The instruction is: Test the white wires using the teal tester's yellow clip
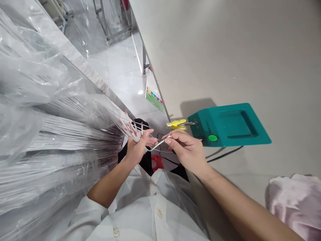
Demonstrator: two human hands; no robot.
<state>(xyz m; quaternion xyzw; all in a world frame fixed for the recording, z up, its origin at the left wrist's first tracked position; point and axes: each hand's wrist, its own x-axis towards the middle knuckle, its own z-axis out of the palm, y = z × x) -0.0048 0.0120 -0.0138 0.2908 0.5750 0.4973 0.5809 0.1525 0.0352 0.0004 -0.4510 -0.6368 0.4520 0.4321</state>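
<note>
My left hand [136,149] is closed round a bunch of thin white wires [127,126] with reddish tips, its thumb raised along them. One white wire [157,144] curves from that hand across to my right hand [189,152], which pinches it near its end between thumb and fingers. Just beyond the right hand, a yellow clip [177,124] sticks out on a metal rod from a teal device [220,112] with a green button [213,137]. The right hand covers part of the device's near side.
Large bundles of white wires [82,132] under clear plastic fill the left. The device stands on a grey table [225,57], its black cable [225,158] trailing off. A pinkish cloth [296,204] lies at right. A red object [157,162] is below; a wheeled metal rack [106,23] stands beyond.
</note>
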